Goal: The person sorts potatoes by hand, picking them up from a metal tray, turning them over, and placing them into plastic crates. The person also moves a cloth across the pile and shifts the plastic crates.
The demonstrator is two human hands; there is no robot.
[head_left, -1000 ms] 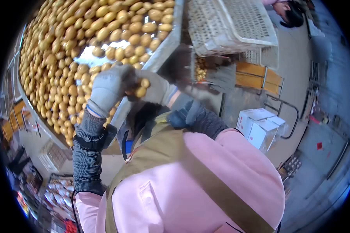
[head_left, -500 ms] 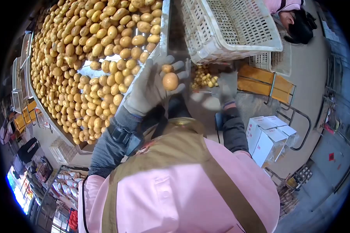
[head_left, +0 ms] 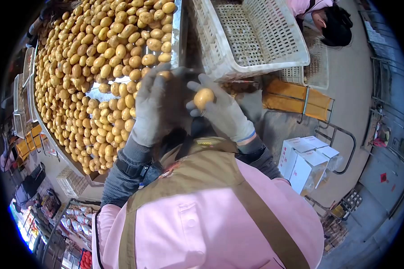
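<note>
My right hand (head_left: 222, 110), in a pale work glove, holds a round yellow-brown fruit (head_left: 204, 98), which looks like a passion fruit, in its curled fingers. My left hand (head_left: 149, 110), gloved too, is raised beside the sorting table's metal rim (head_left: 177, 33). Another such fruit (head_left: 164, 75) shows at its fingertips, partly smeared by motion. A large layer of the same fruits (head_left: 105, 49) covers the table to the left. Between my hands there is a gap, dark and blurred.
A white perforated crate (head_left: 256, 68) stands ahead on the right, above another crate (head_left: 318, 67). An orange-brown panel on a metal frame (head_left: 296, 101) and white cartons (head_left: 306, 157) are at right. A co-worker (head_left: 334, 24) bends at upper right.
My right hand has come in from the right and now has a fruit. The left hand, which held two fruits, has shifted left and turned. The view has moved slightly.
</note>
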